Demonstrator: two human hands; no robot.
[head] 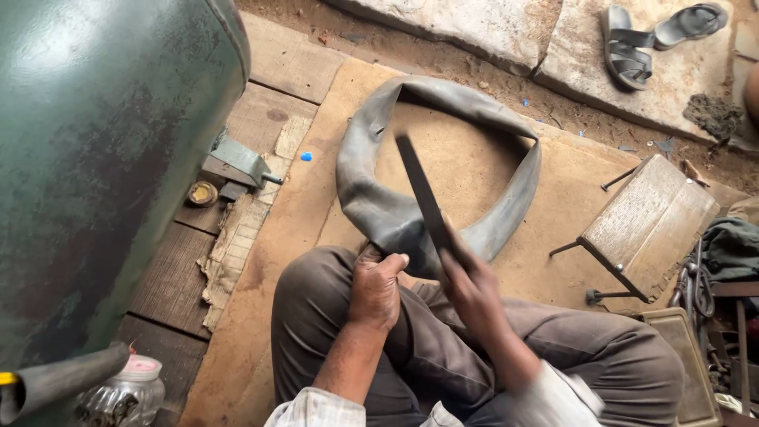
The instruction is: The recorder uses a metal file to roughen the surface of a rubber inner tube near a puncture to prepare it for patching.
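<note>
Rubber inner tube (pixel 371 202), grey and floppy, lies looped on a brown board (pixel 332 103) with its near end pulled up onto the person's knee; left hand (pixel 375 289) is clamped tight around that end, thumb on top; right hand (pixel 470 285) is closed around a long flat dark file (pixel 423 194), blade angled up across the tube; small wooden stool (pixel 648 221) sits off to the right, big green tank (pixel 103 150) on the left, sandals (pixel 652 35) up top on a stone slab.
</note>
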